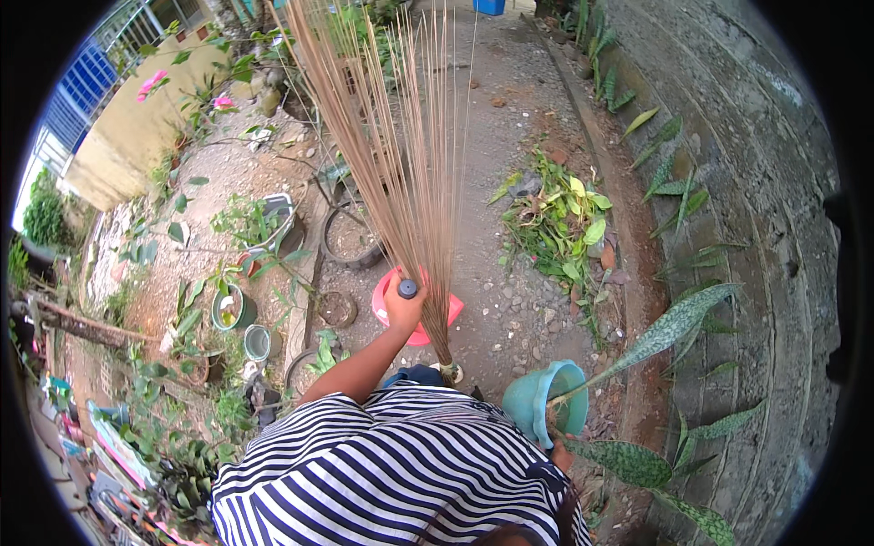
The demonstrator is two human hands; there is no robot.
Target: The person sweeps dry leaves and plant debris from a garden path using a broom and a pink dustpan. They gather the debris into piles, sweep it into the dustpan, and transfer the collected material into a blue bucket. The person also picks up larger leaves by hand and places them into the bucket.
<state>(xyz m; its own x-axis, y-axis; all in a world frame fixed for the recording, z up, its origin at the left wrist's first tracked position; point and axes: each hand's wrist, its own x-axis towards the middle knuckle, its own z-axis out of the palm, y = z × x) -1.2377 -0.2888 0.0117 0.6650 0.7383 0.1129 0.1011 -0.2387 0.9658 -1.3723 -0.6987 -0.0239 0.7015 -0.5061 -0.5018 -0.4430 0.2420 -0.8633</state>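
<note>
My left hand (403,303) is closed around a dark-capped handle, with a pink-red dustpan (421,335) low beneath it. A tall stick broom (428,218) stands beside that hand, bristles fanned upward and its bound end (450,371) close to my body. Whether my left fingers also grip the broom is unclear. To the right, a teal scalloped plant pot (530,400) tilts sideways. A long mottled snake plant leaf (669,332) reaches out past its rim. My right hand (562,458) shows only in part, closed at the pot's lower edge; most of its fingers are hidden.
Cut green leaves (564,223) lie heaped on the gravel path ahead. A concrete wall (765,182) with snake plants along its foot runs up the right. On the left are an old tire (350,238), a small grey pot (261,343), a green pot (233,309) and garden plants.
</note>
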